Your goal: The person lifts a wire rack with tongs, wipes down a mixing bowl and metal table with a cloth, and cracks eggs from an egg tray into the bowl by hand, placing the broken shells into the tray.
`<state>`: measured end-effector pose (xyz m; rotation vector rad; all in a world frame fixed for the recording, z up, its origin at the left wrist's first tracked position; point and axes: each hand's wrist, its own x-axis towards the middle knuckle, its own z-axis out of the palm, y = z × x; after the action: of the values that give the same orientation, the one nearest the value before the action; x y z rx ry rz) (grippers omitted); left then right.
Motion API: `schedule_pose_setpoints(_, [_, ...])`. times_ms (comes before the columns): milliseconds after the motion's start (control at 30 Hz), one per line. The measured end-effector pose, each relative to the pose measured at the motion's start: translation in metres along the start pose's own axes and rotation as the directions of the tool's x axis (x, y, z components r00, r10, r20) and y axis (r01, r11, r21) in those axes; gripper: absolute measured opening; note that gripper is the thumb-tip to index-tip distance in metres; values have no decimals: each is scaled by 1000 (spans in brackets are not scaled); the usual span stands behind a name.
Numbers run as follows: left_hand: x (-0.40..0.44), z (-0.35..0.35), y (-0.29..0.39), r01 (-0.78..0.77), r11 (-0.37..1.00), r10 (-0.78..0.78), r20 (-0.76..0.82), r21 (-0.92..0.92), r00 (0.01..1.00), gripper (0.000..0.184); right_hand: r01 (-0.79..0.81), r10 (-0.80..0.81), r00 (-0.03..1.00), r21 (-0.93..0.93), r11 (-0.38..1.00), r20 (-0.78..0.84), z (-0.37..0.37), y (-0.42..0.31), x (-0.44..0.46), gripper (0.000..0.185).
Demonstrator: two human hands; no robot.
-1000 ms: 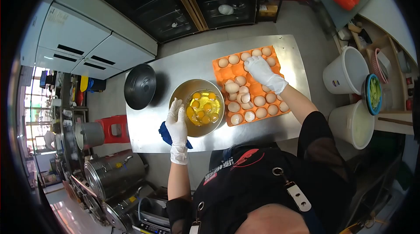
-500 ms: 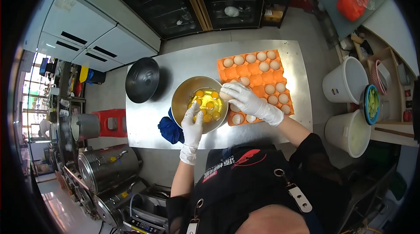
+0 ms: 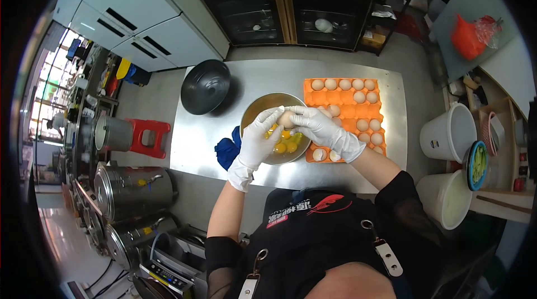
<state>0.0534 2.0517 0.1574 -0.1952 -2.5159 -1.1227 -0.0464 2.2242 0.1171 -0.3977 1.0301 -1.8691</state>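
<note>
Both my gloved hands meet over a steel mixing bowl (image 3: 250,110) and hold one brown egg (image 3: 287,119) between them. My left hand (image 3: 262,136) has its fingers closed on the egg from the left. On the other side, my right hand (image 3: 320,129) grips it with the fingertips. Several yolks (image 3: 286,146) lie in clear egg white inside the bowl, partly hidden by my hands. An orange egg tray (image 3: 349,110) stands to the right, with several whole eggs in it and opened shells (image 3: 320,155) along its near edge.
A black bowl (image 3: 206,88) sits at the table's back left. A dark blue cloth (image 3: 227,152) lies beside the mixing bowl. The steel table (image 3: 268,71) carries them all. A red stool (image 3: 150,138) stands left of it, white buckets (image 3: 449,131) right.
My left hand has come up from low over the bowl to join my right on the egg. The egg is now held between both hands. The camera view has shifted slightly.
</note>
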Motion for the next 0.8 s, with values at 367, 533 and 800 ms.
schedule_pose_setpoints(367, [-17,-8,-20,-14,988,17,-20,155,1000,42,17,11,997,-348,937,78,20,2,20,28])
schedule_pose_setpoints(533, [-16,-11,-24,-116,976,131,-72,187,989,44,25,8,995,-332,943,98,22,3,27,30])
schedule_pose_setpoints(800, [-14,-15,-27,-160,971,166,-18,179,986,44,-4,12,1000,-332,943,23,20,9,31,26])
